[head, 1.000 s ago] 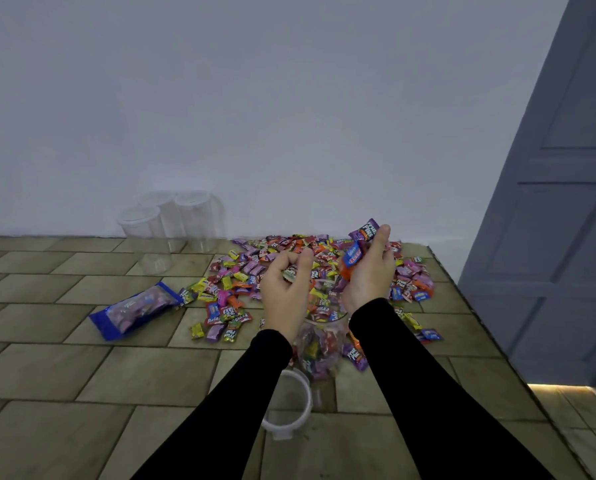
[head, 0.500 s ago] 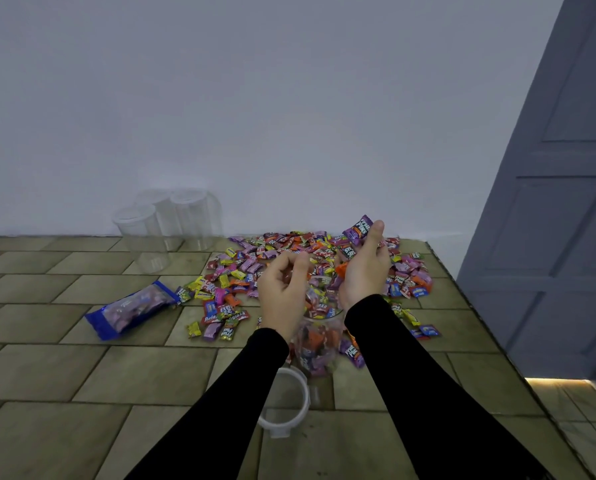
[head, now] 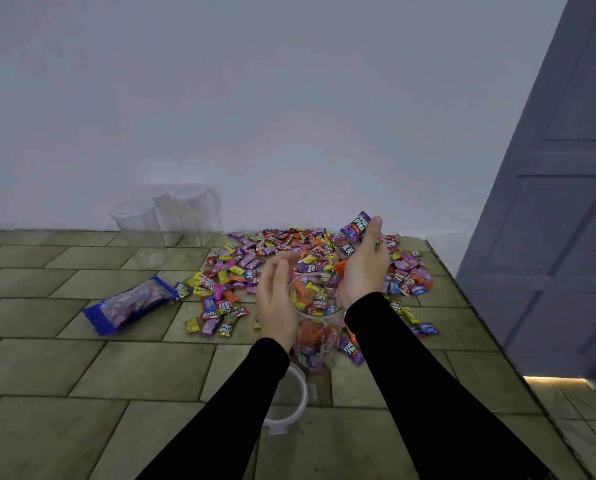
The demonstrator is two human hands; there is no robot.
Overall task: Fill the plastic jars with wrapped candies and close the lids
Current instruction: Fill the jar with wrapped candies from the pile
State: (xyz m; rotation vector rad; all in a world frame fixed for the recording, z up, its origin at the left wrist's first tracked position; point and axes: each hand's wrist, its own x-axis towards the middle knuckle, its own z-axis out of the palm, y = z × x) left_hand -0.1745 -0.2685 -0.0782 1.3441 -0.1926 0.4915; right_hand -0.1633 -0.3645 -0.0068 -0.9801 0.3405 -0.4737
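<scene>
A clear plastic jar (head: 315,327) stands open on the tiled surface between my two hands, largely filled with wrapped candies. My left hand (head: 275,303) is beside the jar's left rim, fingers straight and apart, nothing in it. My right hand (head: 364,268) is at the jar's right rim, cupped around a few wrapped candies, a purple one (head: 357,224) sticking out at the fingertips. A wide pile of loose wrapped candies (head: 275,258) lies just beyond the jar. The jar's clear lid (head: 291,400) lies flat near me, partly under my left sleeve.
Three empty clear jars (head: 165,223) with lids stand by the white wall at the back left. A blue candy bag (head: 128,304) lies left of the pile. The surface's right edge (head: 480,306) drops off beside a grey door (head: 559,202).
My left hand has opened and its candies are gone from it. The jar holds more candies. My right hand has stayed by the rim with its handful.
</scene>
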